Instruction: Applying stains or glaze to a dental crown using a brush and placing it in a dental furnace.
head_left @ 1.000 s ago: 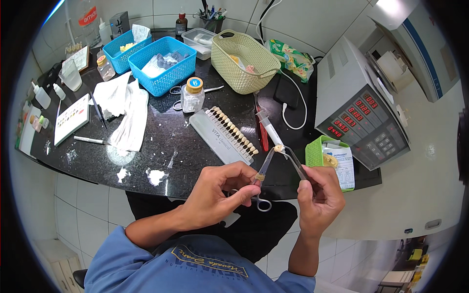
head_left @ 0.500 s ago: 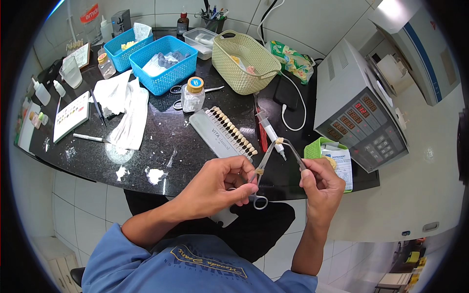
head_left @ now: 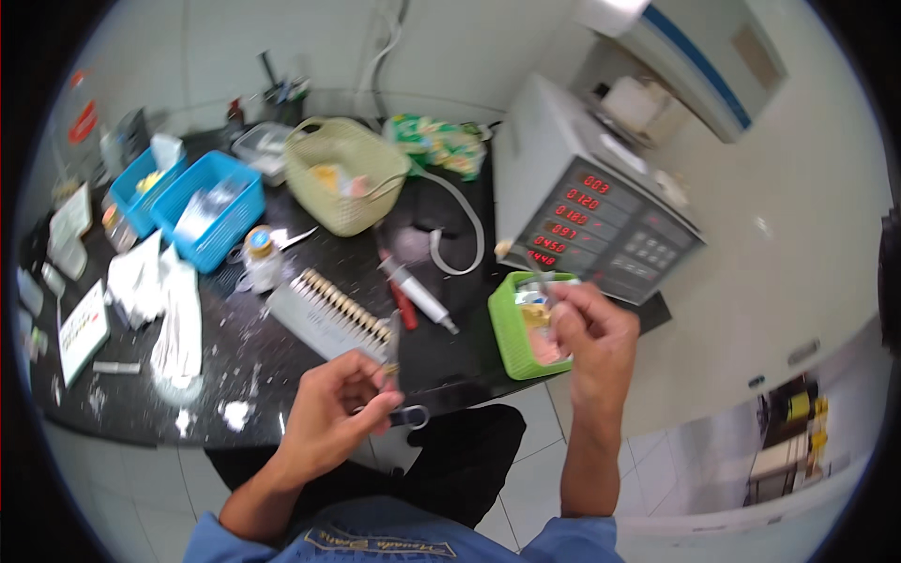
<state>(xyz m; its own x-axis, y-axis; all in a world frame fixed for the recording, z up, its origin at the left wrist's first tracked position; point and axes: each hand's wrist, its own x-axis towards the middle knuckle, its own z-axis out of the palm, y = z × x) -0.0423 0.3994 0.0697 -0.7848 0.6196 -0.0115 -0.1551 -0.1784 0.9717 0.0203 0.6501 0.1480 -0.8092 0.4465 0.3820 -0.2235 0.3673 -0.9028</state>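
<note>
My left hand (head_left: 330,413) is closed around a hemostat (head_left: 393,352) with ring handles and a tan band wound about it, above the counter's front edge. My right hand (head_left: 596,342) pinches metal tweezers (head_left: 538,270) above a small green basket (head_left: 502,328). A small cream-coloured piece (head_left: 504,249), like a dental crown, shows at the far end of the tweezers, beside the lit control panel. Motion blur hides its detail. The hemostat's tips appear to hold nothing, though they are blurred. Just beyond my left hand lies a tooth shade guide (head_left: 302,324) with a row of tabs.
A white syringe (head_left: 419,294) and a red-handled tool (head_left: 403,308) lie mid-counter. A furnace-like machine (head_left: 587,230) stands at right. Behind are a cream basket (head_left: 324,192), blue baskets (head_left: 211,235) and a capped jar (head_left: 262,267). White cloths (head_left: 175,324) lie at left.
The view has swung right. My hands have drawn apart: the tweezers, with the small cream piece, have moved away from the hemostat toward the machine and green basket.
</note>
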